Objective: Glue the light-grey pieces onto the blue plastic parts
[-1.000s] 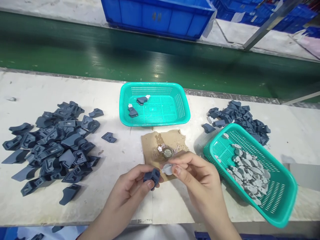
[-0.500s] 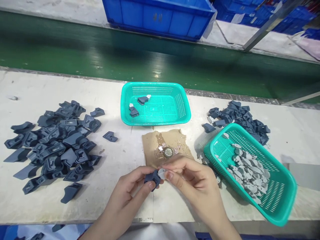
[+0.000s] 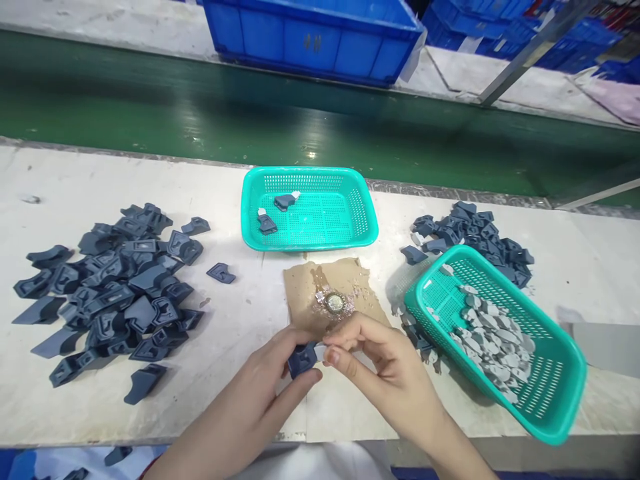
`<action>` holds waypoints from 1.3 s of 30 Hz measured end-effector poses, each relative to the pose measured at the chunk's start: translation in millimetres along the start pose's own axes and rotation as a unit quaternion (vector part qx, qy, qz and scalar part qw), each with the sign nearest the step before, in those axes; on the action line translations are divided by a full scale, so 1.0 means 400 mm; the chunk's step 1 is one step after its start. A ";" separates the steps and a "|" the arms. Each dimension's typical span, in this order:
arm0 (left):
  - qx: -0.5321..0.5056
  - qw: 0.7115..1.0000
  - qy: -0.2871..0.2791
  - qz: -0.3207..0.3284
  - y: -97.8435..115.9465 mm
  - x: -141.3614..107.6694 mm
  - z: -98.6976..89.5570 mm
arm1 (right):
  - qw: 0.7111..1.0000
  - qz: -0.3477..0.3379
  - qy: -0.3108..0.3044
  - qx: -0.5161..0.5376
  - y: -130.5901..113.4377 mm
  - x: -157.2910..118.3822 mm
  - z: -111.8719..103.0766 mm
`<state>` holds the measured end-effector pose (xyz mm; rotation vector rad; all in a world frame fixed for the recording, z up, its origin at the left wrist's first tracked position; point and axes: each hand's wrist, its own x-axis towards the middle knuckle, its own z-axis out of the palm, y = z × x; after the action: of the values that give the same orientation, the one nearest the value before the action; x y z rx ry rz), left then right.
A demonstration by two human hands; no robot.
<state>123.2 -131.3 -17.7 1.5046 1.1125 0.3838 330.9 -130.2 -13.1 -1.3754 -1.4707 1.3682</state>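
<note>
Near the table's front, my left hand (image 3: pixel 270 380) is closed around a dark blue-grey plastic part (image 3: pixel 302 360). My right hand (image 3: pixel 377 370) pinches a small light-grey piece (image 3: pixel 320 351) between thumb and forefinger. The two pieces touch at the dark part's right end; whether they are joined, my fingers hide. Just beyond the hands lies torn brown cardboard (image 3: pixel 305 293) with a small round dish (image 3: pixel 335 303) of shiny liquid on it. Farther back, a green basket (image 3: pixel 330 241) holds two dark parts (image 3: pixel 267 224) with light tips.
A large pile of dark parts (image 3: pixel 145 280) covers the left of the table. At right, a tilted green basket (image 3: pixel 555 373) holds many light-grey pieces (image 3: pixel 493 340), with more dark parts (image 3: pixel 470 230) behind it. Past a green strip (image 3: pixel 150 113) stands a blue crate (image 3: pixel 310 40).
The light-grey piece now sits against the dark part's right end, and the dark part has turned a little. My left thumb has shifted outward to the right. The camera view moved slightly.
</note>
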 end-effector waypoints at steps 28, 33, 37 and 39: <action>0.106 0.984 -0.053 0.134 0.032 0.045 -0.015 | 0.994 -0.053 -0.027 -0.092 -0.030 -0.024 -0.064; 0.235 0.953 0.086 0.170 0.061 0.086 -0.104 | 0.941 -0.010 0.180 -0.286 0.028 -0.050 -0.229; 0.327 0.910 0.174 0.187 0.091 0.174 -0.179 | 0.912 0.044 0.161 -0.374 0.095 -0.050 -0.322; 0.355 0.897 0.179 0.192 0.096 0.226 -0.209 | 0.912 0.055 0.125 -0.386 0.110 -0.041 -0.333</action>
<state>120.7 -5.3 9.7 2.3925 1.3184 0.5793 471.0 -120.3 -25.5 -2.0485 -1.8586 0.6161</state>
